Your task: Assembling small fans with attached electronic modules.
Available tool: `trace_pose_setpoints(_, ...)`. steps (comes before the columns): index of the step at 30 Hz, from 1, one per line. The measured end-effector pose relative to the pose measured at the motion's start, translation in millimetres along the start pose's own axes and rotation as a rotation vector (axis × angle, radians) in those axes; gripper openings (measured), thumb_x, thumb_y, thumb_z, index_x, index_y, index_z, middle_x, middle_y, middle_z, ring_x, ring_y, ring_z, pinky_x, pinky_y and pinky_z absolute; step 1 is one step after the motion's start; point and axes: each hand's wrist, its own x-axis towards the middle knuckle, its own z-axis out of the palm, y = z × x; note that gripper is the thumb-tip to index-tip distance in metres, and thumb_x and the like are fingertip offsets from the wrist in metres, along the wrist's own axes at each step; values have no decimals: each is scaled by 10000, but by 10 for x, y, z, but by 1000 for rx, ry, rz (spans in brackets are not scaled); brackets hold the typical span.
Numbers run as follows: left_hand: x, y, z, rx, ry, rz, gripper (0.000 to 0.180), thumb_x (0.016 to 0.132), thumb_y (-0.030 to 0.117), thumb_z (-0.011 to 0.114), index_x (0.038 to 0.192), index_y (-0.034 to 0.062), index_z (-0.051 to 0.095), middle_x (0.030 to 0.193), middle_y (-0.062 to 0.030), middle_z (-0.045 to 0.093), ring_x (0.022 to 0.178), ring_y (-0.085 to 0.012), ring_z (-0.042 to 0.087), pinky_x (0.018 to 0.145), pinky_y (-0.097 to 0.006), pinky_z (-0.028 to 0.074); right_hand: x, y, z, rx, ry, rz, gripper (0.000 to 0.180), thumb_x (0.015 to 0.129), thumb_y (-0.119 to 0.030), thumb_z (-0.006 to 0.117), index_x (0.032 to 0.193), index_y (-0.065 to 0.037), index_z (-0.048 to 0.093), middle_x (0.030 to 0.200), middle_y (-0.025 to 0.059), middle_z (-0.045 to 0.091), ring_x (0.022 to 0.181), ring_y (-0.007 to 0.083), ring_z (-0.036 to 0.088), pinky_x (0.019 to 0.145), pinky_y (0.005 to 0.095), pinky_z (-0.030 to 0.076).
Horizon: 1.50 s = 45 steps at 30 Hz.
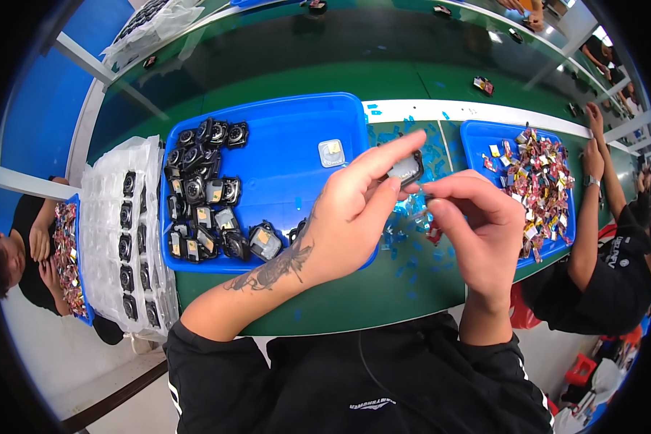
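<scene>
My left hand [354,210] is closed around a small black watch case [406,171] with a grey face, its index finger stretched out past it. Close beside it, my right hand [484,224] pinches thumb and forefinger together at the case's lower edge. A small red part [434,233] hangs just under those fingertips; whether it is joined to the case I cannot tell. Under both hands, many bits of blue film [405,253] lie scattered on the green bench.
To the left, a blue tray [289,126] holds several black watch cases [195,188]. A right-hand blue tray [477,134] is heaped with small red and yellow parts [535,188]. White moulded trays [105,239] stand at far left. Co-workers sit on both sides; a conveyor [267,58] runs behind.
</scene>
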Motion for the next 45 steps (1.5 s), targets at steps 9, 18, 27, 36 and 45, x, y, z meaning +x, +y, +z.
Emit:
trace_pose_setpoints(9, -27, -4, -4, -119, -89, -122, 467, 970, -50, 444, 1427, -50, 348, 1297, -149, 535, 1204, -182, 534, 1020, -334, 446, 116, -70, 96, -334, 30, -131, 117, 781, 51, 703, 880, -8, 682, 776, 48, 674, 550, 99, 507, 527, 245, 429)
trace_pose_setpoints(18, -33, -38, -1, -65, -95, -72, 479, 964, -70, 451, 1430, -49, 341, 1371, -150, 484, 1248, -200, 513, 1032, -340, 454, 123, -20, 85, -335, 44, -86, 100, 793, 26, 700, 878, -27, 701, 775, 58, 688, 547, 113, 517, 517, 250, 435)
trace_pose_setpoints(27, -27, -63, -10, -60, -109, -104, 480, 967, -66, 460, 1431, -57, 339, 1354, -158, 499, 1237, -209, 528, 1032, -344, 457, 137, 24, 83, -388, 23, -130, 93, 802, 38, 699, 883, -7, 695, 759, 32, 670, 565, 75, 526, 525, 221, 422)
trace_pose_setpoints(36, -34, -38, -9, 4, -131, -120, 479, 967, -73, 450, 1432, -66, 333, 1322, -155, 518, 1230, -197, 525, 1036, -331, 438, 151, 10, 61, -415, 17, -127, 89, 782, 7, 717, 861, -33, 703, 765, 49, 681, 553, 118, 514, 505, 256, 417)
trace_pose_setpoints(45, -53, 4, 4, 103, -182, -139, 450, 976, -60, 431, 1416, -78, 337, 1301, -155, 529, 1229, -192, 523, 1043, -338, 429, 184, 5, 10, -443, 42, -153, 199, 708, 13, 757, 749, -29, 567, 647, 10, 499, 586, 106, 481, 521, 237, 367)
